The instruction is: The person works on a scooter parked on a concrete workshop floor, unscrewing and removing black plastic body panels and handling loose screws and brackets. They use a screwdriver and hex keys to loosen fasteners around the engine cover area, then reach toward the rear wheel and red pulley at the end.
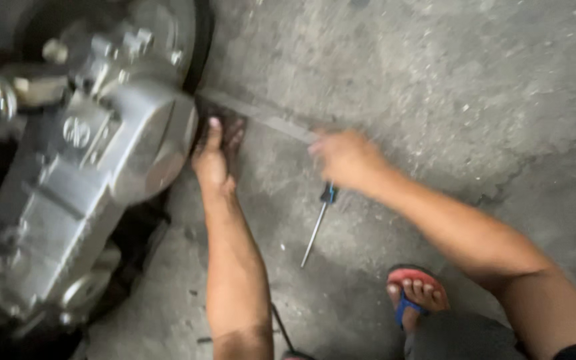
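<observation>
Beside the engine case (81, 180), left hand (215, 160) presses a dark rag (225, 123); blurred right hand (348, 159), grip unclear, above screwdriver (318, 223).

Bare concrete floor (435, 73), stained and cracked. Screwdriver (317, 223) lies flat on it. Flat metal strip (268, 120) just above screwdriver, angled. Sandalled foot (413, 290) below-right of screwdriver. Engine (81, 167) well left.

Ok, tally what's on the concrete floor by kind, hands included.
Hands: 2 (left hand, right hand)
Screwdrivers: 1 (screwdriver)
Engine casings: 1 (silver engine casing)
Sandalled feet: 1 (foot in red sandal)
Total: 5
</observation>
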`<state>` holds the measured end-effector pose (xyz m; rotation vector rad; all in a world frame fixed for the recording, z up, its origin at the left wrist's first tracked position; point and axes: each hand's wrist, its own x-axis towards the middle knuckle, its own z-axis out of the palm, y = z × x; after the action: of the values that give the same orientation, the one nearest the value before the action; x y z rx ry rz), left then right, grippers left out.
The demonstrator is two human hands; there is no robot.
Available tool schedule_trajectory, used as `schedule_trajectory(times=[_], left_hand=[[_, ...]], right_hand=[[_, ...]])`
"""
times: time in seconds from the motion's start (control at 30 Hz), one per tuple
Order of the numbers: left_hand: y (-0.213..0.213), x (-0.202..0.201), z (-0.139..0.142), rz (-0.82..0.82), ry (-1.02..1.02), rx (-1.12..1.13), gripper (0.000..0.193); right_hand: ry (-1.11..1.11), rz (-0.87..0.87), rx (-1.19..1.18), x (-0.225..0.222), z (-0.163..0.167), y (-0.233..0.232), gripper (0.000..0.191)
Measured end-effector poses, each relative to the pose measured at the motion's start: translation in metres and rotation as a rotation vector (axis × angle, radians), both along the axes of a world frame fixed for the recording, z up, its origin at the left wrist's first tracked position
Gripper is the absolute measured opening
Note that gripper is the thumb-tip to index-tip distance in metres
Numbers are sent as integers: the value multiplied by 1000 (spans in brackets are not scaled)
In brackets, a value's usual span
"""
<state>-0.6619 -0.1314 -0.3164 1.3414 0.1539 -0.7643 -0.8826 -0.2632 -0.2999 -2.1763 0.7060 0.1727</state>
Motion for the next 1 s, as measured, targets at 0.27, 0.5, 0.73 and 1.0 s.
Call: schedule_trajectory(times=[0.27,0.5,0.73,1.0], left_hand=[[175,-51,28,-124,-298,439,36],[363,-136,11,-1022,-315,1514,48],[377,-240,-28,-884,-511,1490,33],[281,-222,80,-619,-425,1312,42]], right_hand=[[-15,41,-567,-46,-31,32,34],[-282,459,-188,5,-20,156,31],[-209,616,-90,16,1,207,26],[-246,840,767,-26,14,254,91]])
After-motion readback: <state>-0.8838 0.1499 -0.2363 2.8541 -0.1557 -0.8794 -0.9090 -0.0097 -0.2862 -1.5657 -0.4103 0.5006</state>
